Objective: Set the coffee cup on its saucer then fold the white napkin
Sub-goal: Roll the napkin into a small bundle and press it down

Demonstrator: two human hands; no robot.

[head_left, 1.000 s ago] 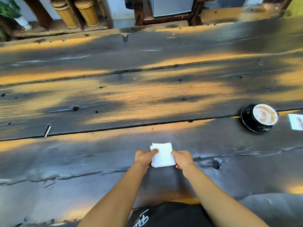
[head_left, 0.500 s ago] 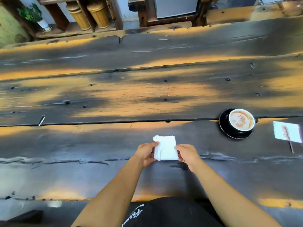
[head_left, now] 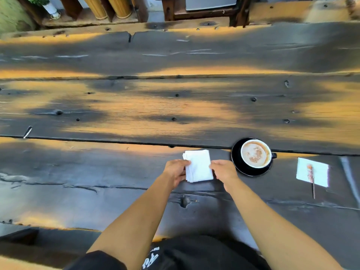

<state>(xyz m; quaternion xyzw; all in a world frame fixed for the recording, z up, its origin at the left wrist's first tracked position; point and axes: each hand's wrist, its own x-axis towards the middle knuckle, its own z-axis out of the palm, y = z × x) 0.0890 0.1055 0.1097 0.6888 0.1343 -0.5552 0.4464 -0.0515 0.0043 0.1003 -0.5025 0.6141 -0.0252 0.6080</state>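
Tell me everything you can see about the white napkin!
The white napkin is folded into a small thick rectangle with layered edges showing on its left side. It looks like soft paper or cloth. It lies flat on the dark wooden table, just left of the black saucer. The left hand and right hand pinch its two sides.

You have two hands (head_left: 176, 171) (head_left: 224, 170), one folded napkin (head_left: 198, 165), one cup (head_left: 255, 153), one saucer (head_left: 236, 155), one flat paper (head_left: 319, 172), one stick (head_left: 311, 178), two baskets (head_left: 95, 5) (head_left: 118, 5).

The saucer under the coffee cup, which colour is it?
Black and glossy. The saucer shows best in the head view, the only one given.
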